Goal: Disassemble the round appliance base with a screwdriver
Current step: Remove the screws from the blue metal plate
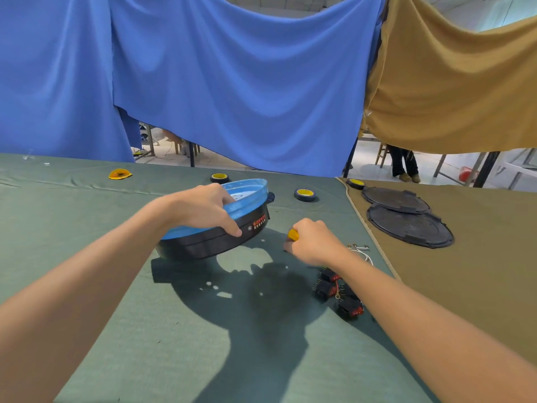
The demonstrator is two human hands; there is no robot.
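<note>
Green cloth covers most of the worktop (72,205), and near its far left edge there's a crumpled yellow scrap (120,173) just lying by itself. Moving right, the left grip (203,209) is clamped on the rim of the round appliance base (203,245), fingers hooked inside and thumb pressed on the black outer wall. That leaves the base tilted around the middle of the worktop, blue-lined inside facing up. My guess is it's being tipped to get at the screws underneath. There's red and white writing plus a small round logo on the black side, but it's too small for me to read. Tape rolls (305,194) with yellow cores sit behind it toward the far edge. Next over, the right grip (315,242) is closed round the screwdriver (293,234); only the yellow handle end shows, held just beside the base and not touching it. By that wrist lie white wires (360,250) and black-and-red switch parts (340,292), probably removed bits parked out of the way. Far right, on tan cloth (479,271), two black round plates (409,226) overlap.
</note>
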